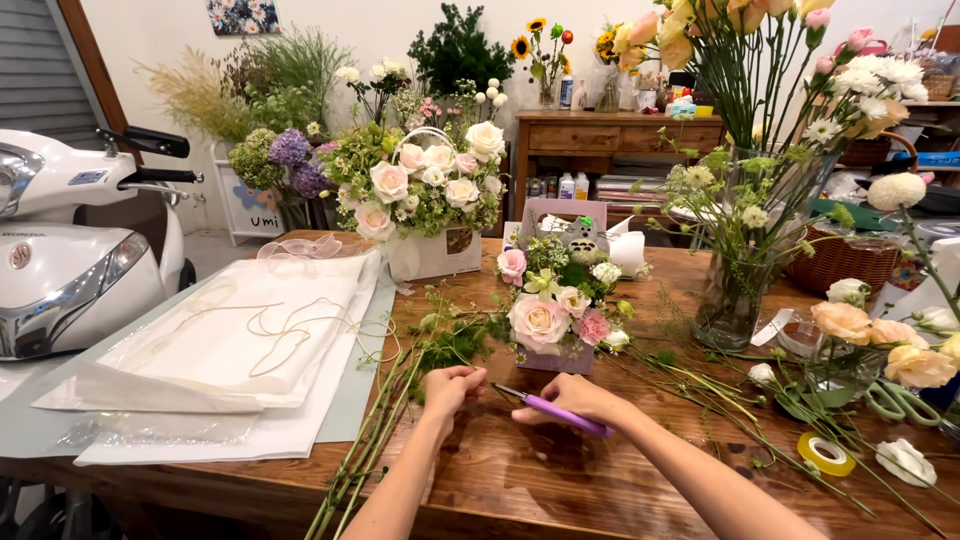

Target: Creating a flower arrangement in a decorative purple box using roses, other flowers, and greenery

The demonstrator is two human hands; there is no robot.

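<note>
The person's left hand (452, 385) is closed, its fingers pinched around thin green flower stems (372, 440) that lie along the brown wooden table (560, 480). The right hand (570, 398) is curled around purple-handled scissors (553, 410), whose short blades point to the left hand, very near the stems. Just behind both hands stands a small lilac box arrangement of pink and white roses (555, 315). To the left lie white wrapping paper sheets (240, 345). To the right, well apart, a yellow tape roll (826, 454) rests beside a tall glass vase (735, 290).
</note>
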